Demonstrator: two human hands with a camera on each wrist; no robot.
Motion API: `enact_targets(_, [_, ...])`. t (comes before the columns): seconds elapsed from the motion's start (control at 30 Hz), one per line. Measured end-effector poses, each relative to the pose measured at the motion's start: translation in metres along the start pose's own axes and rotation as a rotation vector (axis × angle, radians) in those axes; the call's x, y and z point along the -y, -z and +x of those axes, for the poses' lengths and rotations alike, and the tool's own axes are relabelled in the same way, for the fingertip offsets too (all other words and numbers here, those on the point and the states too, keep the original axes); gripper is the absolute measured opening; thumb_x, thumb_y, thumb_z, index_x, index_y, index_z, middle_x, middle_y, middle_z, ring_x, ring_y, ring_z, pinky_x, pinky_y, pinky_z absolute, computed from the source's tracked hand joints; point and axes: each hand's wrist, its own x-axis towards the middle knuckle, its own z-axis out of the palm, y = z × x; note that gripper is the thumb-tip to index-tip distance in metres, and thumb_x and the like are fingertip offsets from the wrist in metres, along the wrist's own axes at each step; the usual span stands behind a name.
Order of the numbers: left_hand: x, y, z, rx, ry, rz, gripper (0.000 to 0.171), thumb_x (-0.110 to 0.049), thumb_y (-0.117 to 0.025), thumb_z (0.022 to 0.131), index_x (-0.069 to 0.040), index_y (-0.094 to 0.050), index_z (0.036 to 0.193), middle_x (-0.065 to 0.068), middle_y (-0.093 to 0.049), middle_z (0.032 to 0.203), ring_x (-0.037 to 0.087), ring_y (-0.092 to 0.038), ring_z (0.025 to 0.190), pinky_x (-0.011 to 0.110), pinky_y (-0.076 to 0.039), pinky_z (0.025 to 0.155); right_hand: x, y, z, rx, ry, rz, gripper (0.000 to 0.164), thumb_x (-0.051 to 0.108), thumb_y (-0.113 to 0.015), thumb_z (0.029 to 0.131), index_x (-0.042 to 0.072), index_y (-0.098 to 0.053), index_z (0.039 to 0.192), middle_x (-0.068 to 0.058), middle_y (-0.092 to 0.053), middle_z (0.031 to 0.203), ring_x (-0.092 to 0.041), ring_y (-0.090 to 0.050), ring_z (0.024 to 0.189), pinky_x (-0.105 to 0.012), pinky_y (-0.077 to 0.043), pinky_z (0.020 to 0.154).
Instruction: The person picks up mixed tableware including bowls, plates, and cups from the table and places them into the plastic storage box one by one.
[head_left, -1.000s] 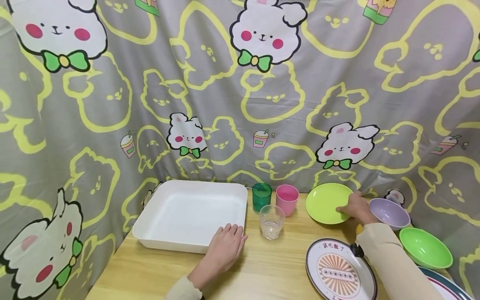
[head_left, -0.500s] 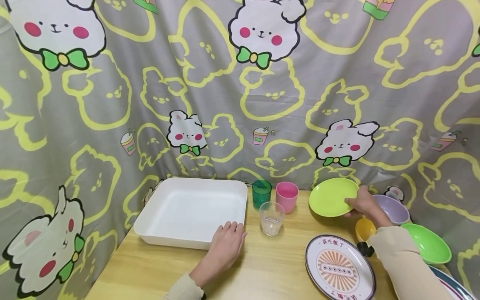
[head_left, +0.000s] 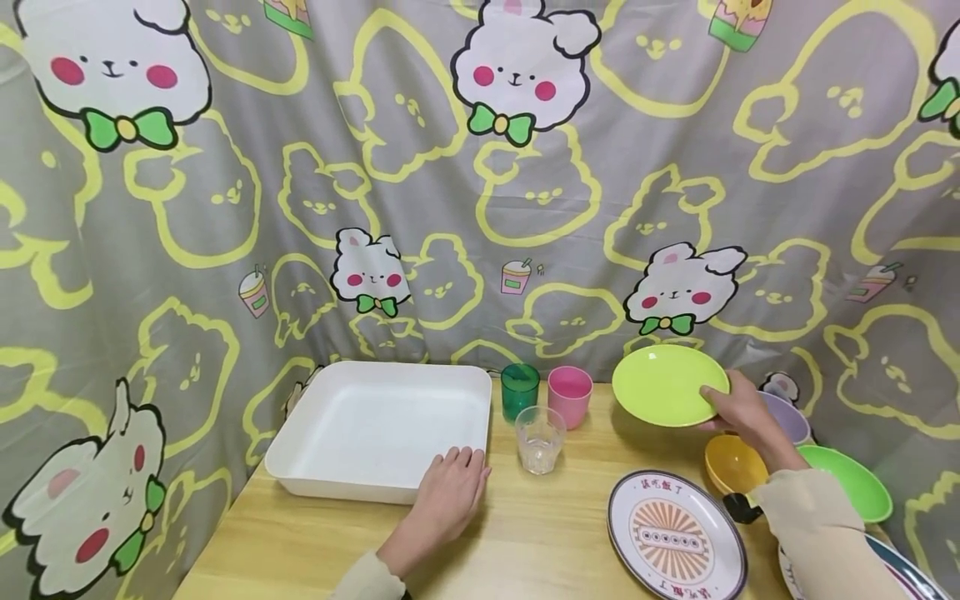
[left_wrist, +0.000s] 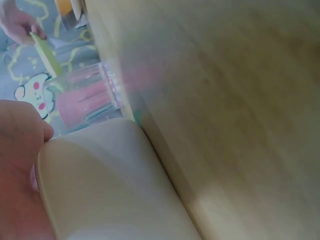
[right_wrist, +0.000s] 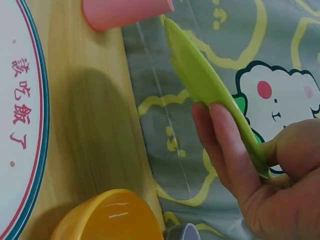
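Note:
My right hand (head_left: 738,408) pinches the edge of a lime-green plate (head_left: 667,385), thumb on the upper face and fingers beneath. In the right wrist view this plate (right_wrist: 210,85) is seen nearly edge-on, raised off the table. My left hand (head_left: 452,493) grips the near right corner of a white rectangular tray (head_left: 345,492), fingers bent over its rim. The left wrist view shows that hand (left_wrist: 20,150) against the outside of the tray wall (left_wrist: 110,175); some of its fingers are hidden.
Green (head_left: 521,396), pink (head_left: 570,400) and clear (head_left: 539,442) cups stand right of the tray. A patterned white plate (head_left: 675,533) lies in front. Yellow (head_left: 733,462), purple (head_left: 787,417) and green (head_left: 851,483) bowls line the right, beside another rimmed plate (head_left: 888,567). A curtain (head_left: 420,167) hangs behind.
The lime-green plate has risen off the table in my right hand and shifted slightly right, uncovering the yellow bowl. My left hand stays at the tray's corner.

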Motion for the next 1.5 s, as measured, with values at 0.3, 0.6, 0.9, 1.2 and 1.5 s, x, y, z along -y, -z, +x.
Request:
enact_targets(0.3, [0.001,-0.002,-0.002,-0.01,-0.005,-0.018,0.022,-0.03,-0.053,0.107,-0.01,-0.06,0.101,0.002,-0.053,0.081,0.019,-0.052,0.074,0.029,-0.044,0.058,0.007,0.006,-0.004,-0.004,-0.043,0.093,0.052,0.01,-0.028,0.111,-0.025,-0.008,0.144,-0.004,-0.063,0.084,-0.012,-0.071,0.066,-0.034,-0.064,0.066])
enact_targets(0.6, [0.002,-0.001,-0.001,0.008,0.001,-0.021,0.023,-0.03,-0.052,0.107,-0.009,-0.06,0.102,0.002,-0.054,0.082,0.021,-0.054,0.076,0.031,-0.046,0.06,0.025,0.008,-0.003,0.113,-0.067,0.311,0.059,0.005,-0.03,0.11,-0.019,0.005,0.15,-0.001,-0.064,0.095,-0.013,-0.073,0.082,-0.037,-0.064,0.077])
enact_targets(0.9, [0.002,0.0,-0.001,0.003,-0.006,-0.029,0.022,-0.029,-0.052,0.107,-0.01,-0.058,0.099,0.002,-0.051,0.08,0.021,-0.052,0.075,0.03,-0.045,0.059,0.036,-0.002,-0.003,0.169,-0.03,0.356,0.054,0.007,-0.032,0.111,-0.017,-0.003,0.149,-0.003,-0.067,0.098,-0.016,-0.074,0.085,-0.038,-0.063,0.078])
enact_targets(1.2, [0.001,0.001,0.0,0.01,-0.007,-0.028,0.022,-0.029,-0.052,0.107,-0.009,-0.059,0.1,0.003,-0.052,0.081,0.022,-0.053,0.077,0.032,-0.047,0.06,0.04,-0.013,-0.01,0.166,-0.022,0.34,0.06,0.009,-0.032,0.112,-0.014,0.005,0.153,-0.004,-0.067,0.098,-0.016,-0.074,0.085,-0.037,-0.063,0.078])
enact_targets(1.5, [0.001,0.001,0.0,0.013,-0.004,-0.026,0.022,-0.029,-0.052,0.107,-0.009,-0.058,0.1,0.002,-0.051,0.08,0.021,-0.052,0.076,0.031,-0.045,0.059,0.039,-0.02,-0.017,0.134,-0.004,0.268,0.069,0.011,-0.034,0.112,-0.007,0.015,0.157,-0.005,-0.066,0.098,-0.016,-0.074,0.082,-0.039,-0.063,0.077])
